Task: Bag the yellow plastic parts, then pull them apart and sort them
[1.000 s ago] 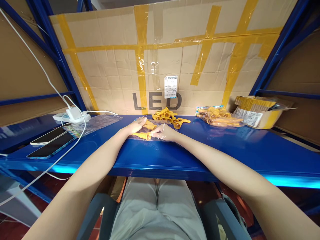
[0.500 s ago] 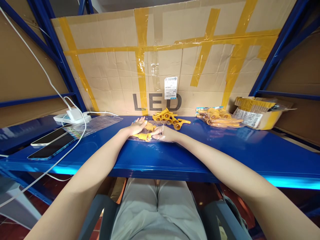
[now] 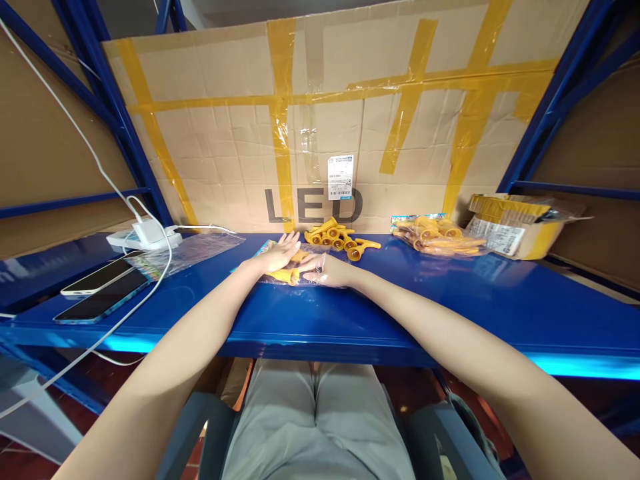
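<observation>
Flat on the blue metal shelf [image 3: 320,323] lay the clear plastic bag [image 3: 306,281]! The left hand [image 3: 279,254] spread open over it, apparently steadying it; the right hand [image 3: 331,270] curled at its other end, grip impossible to tell; loose yellow horn-shaped pieces [image 3: 333,237] sat behind, seemingly for easy reach.

Single camera, worn on the head, above the near edge of the glossy blue metal shelf [image 3: 500,293]. Looks forward and steeply down. Lap in pale grey trousers [image 3: 315,433] close, bottom centre; left hand [image 3: 277,257] and right hand [image 3: 334,270] farther out, just below mid-frame. Flat brown cardboard panel with yellow tape [image 3: 210,147] behind, along the shelf's far edge, faced nearly square. Wide field.
</observation>
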`<state>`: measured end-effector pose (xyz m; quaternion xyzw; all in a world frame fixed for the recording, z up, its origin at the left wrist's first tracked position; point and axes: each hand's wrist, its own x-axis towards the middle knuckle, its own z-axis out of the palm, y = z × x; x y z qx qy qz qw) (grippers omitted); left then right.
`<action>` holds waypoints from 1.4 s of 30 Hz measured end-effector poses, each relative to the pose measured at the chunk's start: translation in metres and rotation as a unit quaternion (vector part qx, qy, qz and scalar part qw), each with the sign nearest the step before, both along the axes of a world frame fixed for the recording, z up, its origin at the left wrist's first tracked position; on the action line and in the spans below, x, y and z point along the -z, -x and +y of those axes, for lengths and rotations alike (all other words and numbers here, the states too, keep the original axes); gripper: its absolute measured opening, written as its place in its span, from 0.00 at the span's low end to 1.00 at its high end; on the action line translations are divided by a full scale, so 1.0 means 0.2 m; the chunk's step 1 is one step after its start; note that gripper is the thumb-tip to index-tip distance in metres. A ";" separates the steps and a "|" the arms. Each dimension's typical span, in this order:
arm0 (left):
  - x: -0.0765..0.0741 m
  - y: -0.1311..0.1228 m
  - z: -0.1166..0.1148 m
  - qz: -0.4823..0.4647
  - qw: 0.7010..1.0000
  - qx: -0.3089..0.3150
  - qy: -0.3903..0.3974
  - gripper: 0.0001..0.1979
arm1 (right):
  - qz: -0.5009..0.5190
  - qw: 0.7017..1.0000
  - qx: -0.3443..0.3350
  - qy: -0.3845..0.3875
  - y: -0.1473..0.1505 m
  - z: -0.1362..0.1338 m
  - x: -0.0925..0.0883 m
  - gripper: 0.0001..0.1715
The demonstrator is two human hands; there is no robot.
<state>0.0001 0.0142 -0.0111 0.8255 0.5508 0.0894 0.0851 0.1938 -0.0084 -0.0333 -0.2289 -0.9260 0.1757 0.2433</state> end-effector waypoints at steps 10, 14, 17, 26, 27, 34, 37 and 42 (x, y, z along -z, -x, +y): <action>0.07 0.02 0.08 0.006 1.000 0.001 -0.004 0.41 | -0.001 0.995 0.090 0.053 -0.01 -0.02 -0.01 0.22; 0.05 0.04 0.08 0.018 1.000 -0.016 -0.001 0.40 | 0.014 0.992 0.108 0.063 -0.02 0.00 -0.02 0.20; 0.03 0.06 0.07 0.027 0.999 -0.032 -0.001 0.39 | 0.039 0.991 0.114 0.059 -0.03 0.02 -0.02 0.18; 0.05 0.08 0.09 0.021 0.999 -0.035 -0.010 0.40 | 0.022 0.990 0.131 0.040 -0.03 0.00 -0.02 0.17; 0.05 0.08 0.09 0.021 0.999 -0.034 -0.012 0.39 | 0.006 0.990 0.140 0.028 -0.04 0.00 -0.04 0.17; 0.03 0.13 0.10 0.019 0.999 -0.046 -0.007 0.39 | -0.181 0.874 0.442 -0.087 -0.24 -0.06 -0.27 0.19; 0.03 0.16 0.11 0.014 0.998 -0.056 -0.009 0.38 | -0.261 0.810 0.524 -0.043 -0.34 -0.06 -0.30 0.21; 0.05 0.18 0.13 0.008 0.998 -0.050 -0.022 0.39 | -0.342 0.785 0.516 0.007 -0.42 -0.01 -0.26 0.34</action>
